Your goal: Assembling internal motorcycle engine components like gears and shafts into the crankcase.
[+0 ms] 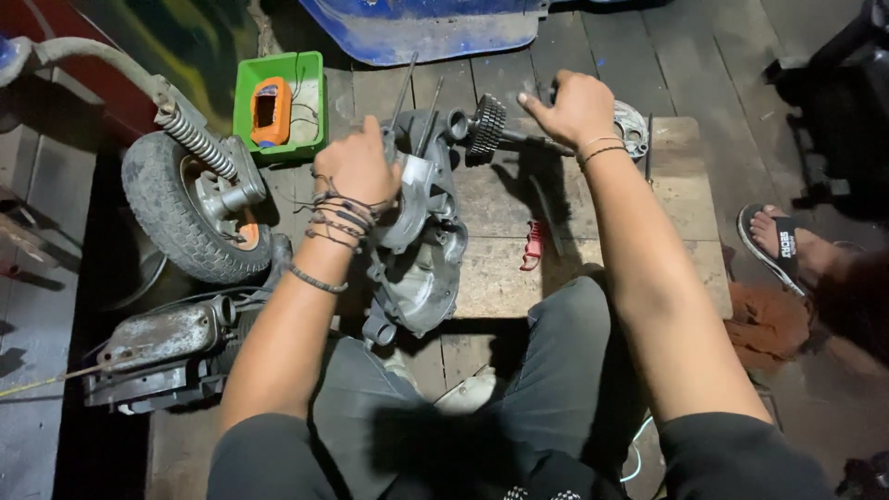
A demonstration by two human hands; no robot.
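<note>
left hand (pixel 356 167) grips the engine casing (pixel 417 241) at the wooden board's (pixel 593 268) left edge; right hand (pixel 574 106) clasps the geared shaft (pixel 495 130), not yet fitted.

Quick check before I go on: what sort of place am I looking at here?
Most likely a small motorcycle or scooter repair shop, worked at floor level. An engine casing lies on a wooden board under the left hand, the right hand grips a geared shaft, and a small wheel stands nearby.

Both arms extended, left hand (pixel 356 167) and right hand (pixel 576 106) clenched.
</note>
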